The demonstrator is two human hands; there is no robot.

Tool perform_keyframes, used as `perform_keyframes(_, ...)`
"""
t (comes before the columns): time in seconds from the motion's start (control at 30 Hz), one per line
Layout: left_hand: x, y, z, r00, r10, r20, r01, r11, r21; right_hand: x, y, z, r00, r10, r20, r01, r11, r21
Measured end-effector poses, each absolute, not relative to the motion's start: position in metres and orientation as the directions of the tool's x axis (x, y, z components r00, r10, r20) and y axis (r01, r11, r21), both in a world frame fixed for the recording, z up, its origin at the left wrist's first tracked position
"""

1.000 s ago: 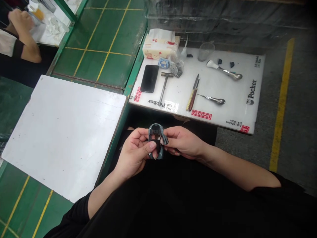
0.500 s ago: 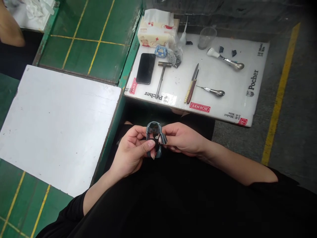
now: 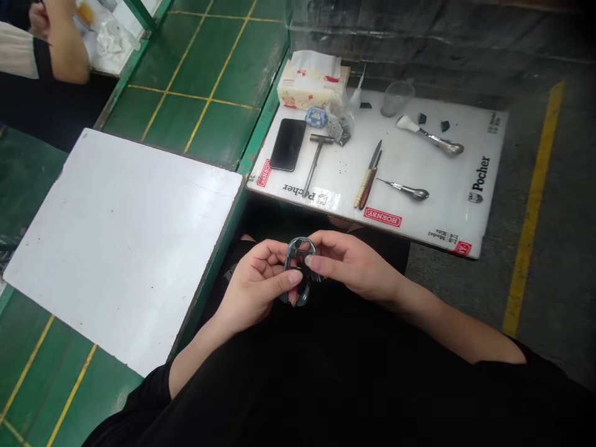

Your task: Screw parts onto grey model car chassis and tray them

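Above my lap, both hands hold a small dark blue-grey glossy part [image 3: 300, 243] with a rounded hoop at its top. My left hand [image 3: 254, 282] grips its left side, the thumb pressed across the lower front. From the right, my right hand [image 3: 351, 264] pinches the part, thumb lying over its front. The fingers hide much of its lower half, and what the part belongs to I cannot make out.
Beyond my hands a white board [image 3: 344, 167] carries a phone [image 3: 287, 144], a T-shaped tool [image 3: 315, 158], knives [image 3: 367, 177], a pick [image 3: 405, 189], a brush [image 3: 428, 133], a plastic cup [image 3: 398, 98] and a tissue pack [image 3: 311, 81]. A white panel [image 3: 125, 242] lies left; another person's arm [image 3: 67, 43] shows top left.
My right thumb has moved onto the front of the part, and the dark ribbed piece seen at its right side is now mostly hidden. The whole view has shifted slightly.
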State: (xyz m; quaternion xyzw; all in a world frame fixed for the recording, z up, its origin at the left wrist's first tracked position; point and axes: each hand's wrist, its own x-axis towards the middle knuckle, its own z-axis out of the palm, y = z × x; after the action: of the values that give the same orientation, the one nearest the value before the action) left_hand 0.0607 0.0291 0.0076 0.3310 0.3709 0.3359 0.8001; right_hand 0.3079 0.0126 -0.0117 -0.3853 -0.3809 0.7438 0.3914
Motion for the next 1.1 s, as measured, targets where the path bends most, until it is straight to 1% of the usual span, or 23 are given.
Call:
perform_keyframes(0.07, 0.061, 0.031, 0.008, 0.515, 0.762, -0.393, -0.303, 0.591, 0.748, 0.309, 0.015, -0.006, -0.400, 0.882, -0.250, -0.277, -0.377, -0.884)
perform_keyframes(0.13, 0.060, 0.033, 0.010, 0.527, 0.740, -0.418, -0.314, 0.626, 0.714, 0.309, 0.016, -0.004, -0.386, 0.897, -0.215, -0.300, -0.342, -0.890)
perform_keyframes(0.23, 0.060, 0.035, 0.012, 0.538, 0.729, -0.422, -0.340, 0.646, 0.683, 0.310, 0.016, -0.002, -0.382, 0.901, -0.207, -0.332, -0.343, -0.879)
perform_keyframes(0.3, 0.061, 0.035, 0.014, 0.541, 0.726, -0.424, -0.357, 0.655, 0.666, 0.311, 0.016, -0.002, -0.362, 0.907, -0.216, -0.271, -0.324, -0.907)
perform_keyframes(0.4, 0.061, 0.034, 0.014, 0.541, 0.714, -0.444, -0.367, 0.676, 0.639, 0.311, 0.016, -0.001, -0.294, 0.934, -0.202, -0.102, -0.241, -0.965)
perform_keyframes(0.43, 0.061, 0.034, 0.014, 0.545, 0.708, -0.450, -0.368, 0.684, 0.630, 0.311, 0.015, -0.001, -0.285, 0.938, -0.198, -0.085, -0.230, -0.969)
perform_keyframes(0.47, 0.061, 0.034, 0.014, 0.546, 0.703, -0.455, -0.370, 0.690, 0.622, 0.310, 0.015, -0.001, -0.289, 0.937, -0.197, -0.105, -0.236, -0.966)
perform_keyframes(0.57, 0.060, 0.035, 0.012, 0.543, 0.699, -0.465, -0.381, 0.698, 0.606, 0.306, 0.015, -0.002, -0.329, 0.922, -0.205, -0.246, -0.293, -0.924)
perform_keyframes(0.63, 0.060, 0.035, 0.011, 0.528, 0.710, -0.465, -0.382, 0.688, 0.617, 0.303, 0.015, -0.005, -0.317, 0.925, -0.209, -0.288, -0.303, -0.908)
perform_keyframes(0.73, 0.061, 0.036, 0.010, 0.488, 0.750, -0.446, -0.380, 0.643, 0.665, 0.302, 0.015, -0.008, -0.286, 0.923, -0.256, -0.278, -0.336, -0.900)
perform_keyframes(0.8, 0.061, 0.037, 0.010, 0.467, 0.776, -0.424, -0.374, 0.608, 0.701, 0.302, 0.016, -0.009, -0.297, 0.912, -0.284, -0.268, -0.365, -0.891)
perform_keyframes(0.97, 0.062, 0.038, 0.007, 0.469, 0.791, -0.392, -0.355, 0.576, 0.737, 0.301, 0.018, -0.005, -0.332, 0.904, -0.268, -0.267, -0.363, -0.893)
perform_keyframes(1.1, 0.060, 0.039, 0.003, 0.465, 0.816, -0.345, -0.353, 0.528, 0.773, 0.301, 0.017, -0.004, -0.342, 0.873, -0.347, -0.223, -0.434, -0.873)
